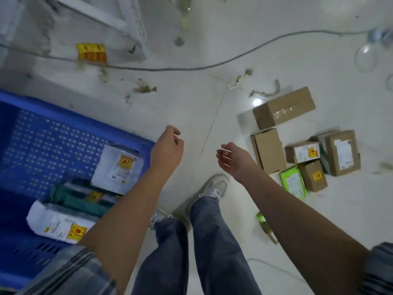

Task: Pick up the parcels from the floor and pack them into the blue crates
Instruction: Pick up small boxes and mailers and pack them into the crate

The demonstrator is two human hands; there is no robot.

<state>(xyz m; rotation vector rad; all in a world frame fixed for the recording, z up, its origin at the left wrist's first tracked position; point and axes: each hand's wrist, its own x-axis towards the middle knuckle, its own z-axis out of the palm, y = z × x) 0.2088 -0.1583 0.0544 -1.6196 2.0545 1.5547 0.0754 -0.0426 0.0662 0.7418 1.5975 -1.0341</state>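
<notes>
No writing can be read: the yellow-and-red stickers on the parcels are blurred. The blue crate point(70, 126) at the left holds two white parcels point(119, 168) with such stickers and a green packet point(83, 199) between them. On the white floor point(191, 99) to the right lies a cluster of brown cardboard parcels point(284, 107), one with a white label, and a bright green box point(292, 185) beside them. The left hand point(169, 143) hangs over the floor just past the crate's corner, fingers loosely curled, holding nothing. The right hand point(230, 157), fingers relaxed and apart, is empty, near the cardboard cluster. A grey cable point(191, 68) crosses the floor beyond.
</notes>
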